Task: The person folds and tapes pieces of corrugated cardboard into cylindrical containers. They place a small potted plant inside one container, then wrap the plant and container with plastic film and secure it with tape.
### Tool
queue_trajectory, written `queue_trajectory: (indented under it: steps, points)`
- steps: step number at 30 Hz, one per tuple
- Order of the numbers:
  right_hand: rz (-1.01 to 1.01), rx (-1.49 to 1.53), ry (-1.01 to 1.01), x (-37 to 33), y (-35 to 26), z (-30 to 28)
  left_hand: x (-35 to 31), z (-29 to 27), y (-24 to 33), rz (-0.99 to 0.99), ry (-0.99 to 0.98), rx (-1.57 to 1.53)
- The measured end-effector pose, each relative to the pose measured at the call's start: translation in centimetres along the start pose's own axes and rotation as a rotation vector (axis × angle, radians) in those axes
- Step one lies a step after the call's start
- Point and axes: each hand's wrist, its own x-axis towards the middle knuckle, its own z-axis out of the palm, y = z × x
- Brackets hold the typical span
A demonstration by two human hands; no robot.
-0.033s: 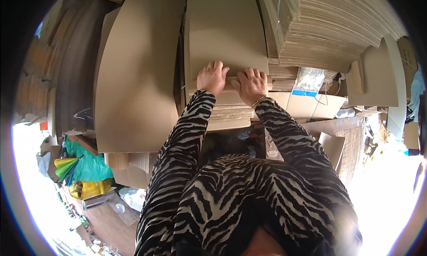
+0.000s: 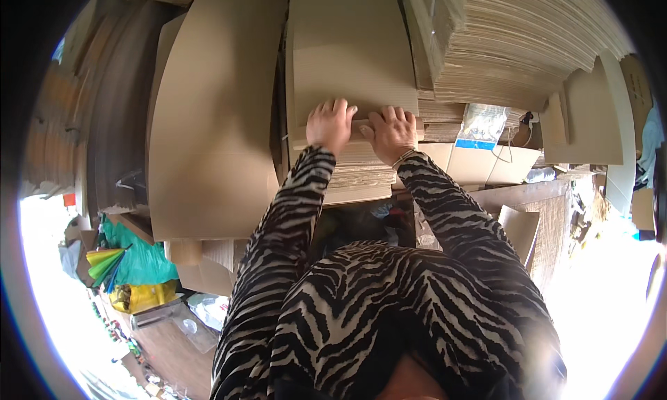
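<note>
A flat brown cardboard sheet (image 2: pixel 353 59) stretches away from me, on top of a stack of cardboard sheets (image 2: pixel 360 176). Along its near end runs a narrow folded strip. My left hand (image 2: pixel 328 127) grips this end on the left, fingers bent over it and thumb pointing inward. On the right, my right hand (image 2: pixel 394 134) grips the same end, fingers curled and thumb turned toward the left hand. A short gap separates the two thumbs. The undersides of both hands are hidden.
Left of the stack lies a large cardboard sheet (image 2: pixel 212 136). A tall pile of cardboard (image 2: pixel 528 45) stands at the far right, with a clear plastic bag (image 2: pixel 483 124) below it. Green plastic (image 2: pixel 142 250) and a yellow bag (image 2: pixel 147 296) sit at the lower left.
</note>
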Motion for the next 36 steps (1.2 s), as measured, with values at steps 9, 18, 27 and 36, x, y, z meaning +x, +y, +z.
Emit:
queue_trajectory:
  steps: [9,18,27,36]
  points:
    - [0.058,-0.006,0.113,4.0,0.5,1.1,1.7,1.2,-1.1,0.087,0.039,0.029]
    - [0.269,-0.035,-0.035,8.9,3.0,2.6,3.3,1.9,1.2,0.164,0.260,0.121]
    - [0.071,0.000,0.329,9.0,1.0,3.3,9.8,3.7,-2.1,-0.183,-0.168,0.146]
    - [0.329,-0.029,0.168,16.3,3.6,5.6,10.3,3.7,-0.2,0.030,0.257,0.039]
